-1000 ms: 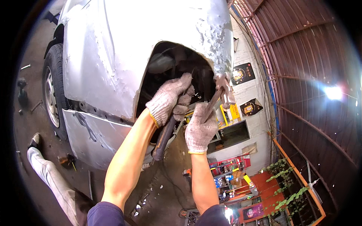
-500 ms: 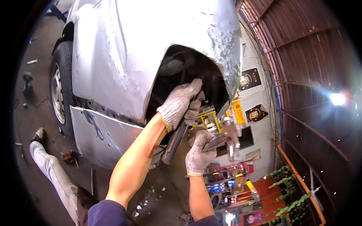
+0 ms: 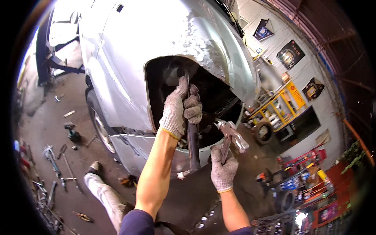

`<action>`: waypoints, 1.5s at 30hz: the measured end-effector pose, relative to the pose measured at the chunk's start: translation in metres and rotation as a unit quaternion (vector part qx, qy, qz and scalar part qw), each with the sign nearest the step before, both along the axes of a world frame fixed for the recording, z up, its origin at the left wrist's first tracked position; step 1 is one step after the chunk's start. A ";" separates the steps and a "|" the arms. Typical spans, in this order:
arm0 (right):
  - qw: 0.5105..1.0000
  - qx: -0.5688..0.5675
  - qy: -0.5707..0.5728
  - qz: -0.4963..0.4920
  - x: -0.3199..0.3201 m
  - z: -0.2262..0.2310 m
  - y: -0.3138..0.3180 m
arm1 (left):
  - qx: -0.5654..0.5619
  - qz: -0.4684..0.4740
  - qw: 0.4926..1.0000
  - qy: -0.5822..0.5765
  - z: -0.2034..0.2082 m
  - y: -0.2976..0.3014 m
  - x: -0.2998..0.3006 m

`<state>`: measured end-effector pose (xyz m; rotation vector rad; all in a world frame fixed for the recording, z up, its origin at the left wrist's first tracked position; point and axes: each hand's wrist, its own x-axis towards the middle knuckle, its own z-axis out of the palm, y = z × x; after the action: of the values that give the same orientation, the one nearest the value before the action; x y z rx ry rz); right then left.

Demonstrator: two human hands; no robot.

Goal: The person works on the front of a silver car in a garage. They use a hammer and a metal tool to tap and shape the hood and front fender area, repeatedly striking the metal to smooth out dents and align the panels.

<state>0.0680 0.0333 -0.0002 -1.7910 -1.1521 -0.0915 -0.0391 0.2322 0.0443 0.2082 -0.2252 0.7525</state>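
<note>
The hammer (image 3: 233, 137) in the right hand (image 3: 224, 170), up at the opening's (image 3: 213, 94) right edge a second ago, now sits at its lower right edge. The left hand's (image 3: 181, 103) bar (image 3: 193, 150) stands more upright in view. Pliers (image 3: 83, 216) have appeared left of the opening.

One wide fisheye camera on the person's head looks forward and down along the forearms (image 3: 154, 172) to the left hand (image 3: 175, 111) and right hand (image 3: 224, 170). It faces the silver car body (image 3: 121, 84) from close by, taking in floor (image 3: 51, 129) at left and a white wall (image 3: 291, 27) farther off at right.
</note>
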 end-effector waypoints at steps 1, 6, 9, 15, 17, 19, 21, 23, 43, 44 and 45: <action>0.999 0.011 0.013 0.028 -0.002 -0.001 0.006 | -0.002 0.016 0.999 0.035 0.003 0.003 -0.006; 0.990 0.039 -0.123 0.059 -0.020 0.021 0.042 | 0.030 0.036 0.993 0.105 -0.004 0.007 -0.005; 0.982 0.085 -0.161 0.057 -0.035 0.041 0.071 | 0.088 -0.017 0.995 0.034 -0.014 0.017 0.000; 0.900 0.152 -0.383 0.146 -0.070 0.080 0.093 | 0.008 0.017 1.000 -0.012 -0.029 0.027 0.017; 0.900 0.140 -0.385 0.148 -0.070 0.082 0.095 | 0.019 0.004 0.999 0.046 -0.015 0.026 0.016; 0.899 0.151 -0.385 0.145 -0.069 0.085 0.104 | 0.188 0.259 0.945 0.064 -0.031 0.039 0.026; 0.931 0.124 -0.325 0.113 -0.057 0.083 0.107 | 0.240 0.431 0.860 0.131 -0.030 0.032 0.037; 0.936 0.136 -0.309 0.099 -0.046 0.082 0.109 | 0.131 0.223 0.964 0.064 -0.024 0.035 0.034; 0.938 0.158 -0.254 0.174 -0.066 0.095 0.090 | 0.162 0.097 0.980 -0.055 -0.042 0.047 0.054; 0.940 0.169 -0.241 0.175 -0.065 0.100 0.092 | 0.231 0.221 0.945 0.070 -0.040 0.047 0.048; 0.965 0.123 -0.168 0.161 -0.064 0.104 0.094 | 0.280 0.325 0.877 0.215 -0.037 0.045 0.040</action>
<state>0.0035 0.1269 0.1037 -1.3825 -1.5870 -0.3402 0.0010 0.2776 0.0070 1.0332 0.0707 1.2716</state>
